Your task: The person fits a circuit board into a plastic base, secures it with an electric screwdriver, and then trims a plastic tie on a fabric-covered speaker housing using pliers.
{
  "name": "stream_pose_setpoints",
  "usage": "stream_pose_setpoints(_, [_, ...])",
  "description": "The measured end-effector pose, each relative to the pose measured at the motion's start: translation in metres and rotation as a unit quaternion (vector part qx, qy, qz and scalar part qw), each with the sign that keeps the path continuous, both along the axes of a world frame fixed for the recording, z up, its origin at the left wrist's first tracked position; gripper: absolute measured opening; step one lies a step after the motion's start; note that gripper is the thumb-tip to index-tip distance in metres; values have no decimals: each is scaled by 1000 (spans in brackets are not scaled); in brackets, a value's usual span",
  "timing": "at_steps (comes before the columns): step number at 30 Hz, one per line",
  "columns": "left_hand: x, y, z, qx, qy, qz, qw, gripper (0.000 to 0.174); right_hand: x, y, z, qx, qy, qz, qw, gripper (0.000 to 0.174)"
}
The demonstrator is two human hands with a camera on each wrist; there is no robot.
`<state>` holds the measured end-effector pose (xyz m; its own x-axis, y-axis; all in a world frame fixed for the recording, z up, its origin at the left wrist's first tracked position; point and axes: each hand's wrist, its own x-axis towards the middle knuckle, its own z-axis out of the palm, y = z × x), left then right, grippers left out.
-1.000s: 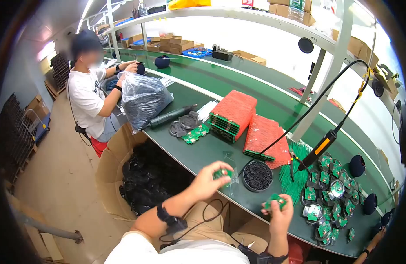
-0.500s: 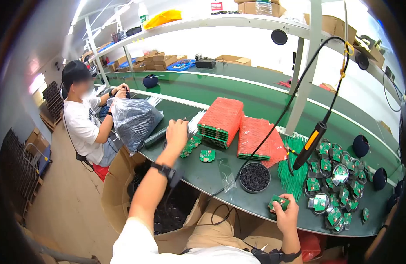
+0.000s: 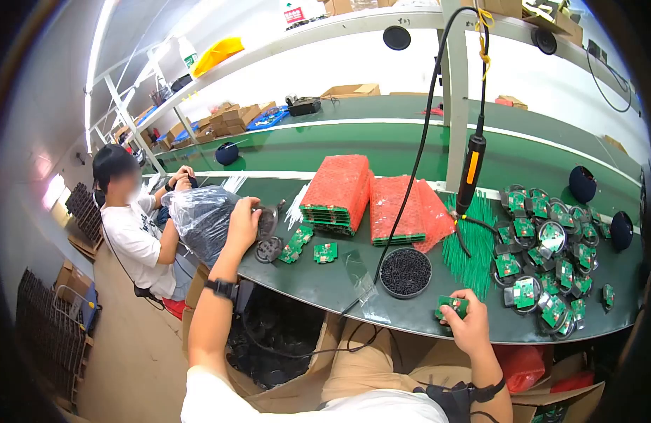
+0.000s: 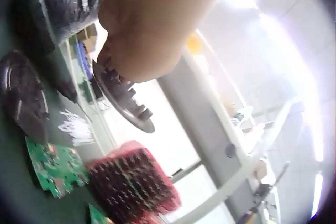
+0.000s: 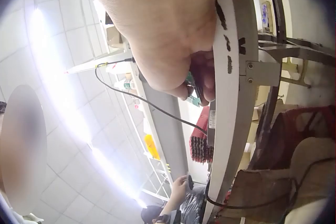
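Observation:
My left hand (image 3: pixel 242 224) grips a round black plastic cover (image 4: pixel 126 100) by its edge, raised over the left part of the bench. Another black round part (image 3: pixel 269 249) lies just below it on the bench, beside green circuit boards (image 3: pixel 296 244). A single board (image 3: pixel 325 252) sits a little to their right. Near the bench's front edge, my right hand (image 3: pixel 471 321) pinches a small green circuit board (image 3: pixel 449 307) between thumb and fingers. In the right wrist view, the fingers partly hide that board.
Red bubble-wrapped board stacks (image 3: pixel 337 185) stand mid-bench. A round dish of black screws (image 3: pixel 406 273), green sticks (image 3: pixel 470 247) and a hanging electric screwdriver (image 3: pixel 471 173) are close by. Assembled parts (image 3: pixel 551 240) crowd the right. A person (image 3: pixel 131 225) works at left behind a plastic bag (image 3: pixel 207 218).
My left hand set its board on the bench, moved left to the black parts and lifted a cover. The right hand keeps holding its board. The head view has shifted.

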<state>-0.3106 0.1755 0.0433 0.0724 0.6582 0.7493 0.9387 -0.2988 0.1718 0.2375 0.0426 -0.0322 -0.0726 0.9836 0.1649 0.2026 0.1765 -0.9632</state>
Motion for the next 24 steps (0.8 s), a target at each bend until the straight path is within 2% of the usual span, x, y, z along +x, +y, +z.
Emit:
stream_pose_setpoints(1, [20, -19, 13, -5, 1, -2, 1000, 30, -1, -1, -1, -5, 1, -2, 1000, 20])
stream_pose_setpoints(2, [44, -40, 25, -100, -115, -5, 988, 30, -3, -1, -1, -26, 57, 6, 998, 18])
stream_pose_setpoints(3, [70, -58, 34, -191, -232, -10, 954, 29, -2, 0, 0, -44, 110, 13, 993, 17])
stream_pose_setpoints(5, [121, -89, 38, -285, -314, -112, 899, 26, 0, 3, -2, -42, 132, 20, 990, 17])
stream_pose_setpoints(7, [171, -109, 23, -339, -345, -177, 857, 25, 1, 4, -3, -45, 149, 26, 987, 17])
stream_pose_setpoints(9, [220, -122, 9, -391, -333, -189, 837, 24, 0, 5, 0, -57, 183, 16, 981, 25])
stream_pose_setpoints(11, [255, -125, -7, -366, -217, -206, 881, 29, -1, 5, -1, -45, 197, -2, 979, 31])
stream_pose_setpoints(14, [293, -129, -33, -367, -245, -216, 871, 36, 2, 3, 2, -37, 207, -24, 977, 34])
stream_pose_setpoints(17, [309, -133, -44, -350, -235, -225, 878, 42, 8, 4, -2, -28, 210, -41, 977, 34])
stream_pose_setpoints(19, [313, -139, -48, -366, -295, -264, 842, 45, 8, 5, -1, -36, 203, -49, 977, 33])
stream_pose_setpoints(21, [316, -140, -54, -372, -311, -262, 835, 50, 6, 3, 1, -39, 186, -53, 980, 30])
stream_pose_setpoints(24, [323, -142, -58, -392, -220, -232, 863, 58, 6, 7, 0, -42, 223, -45, 973, 28])
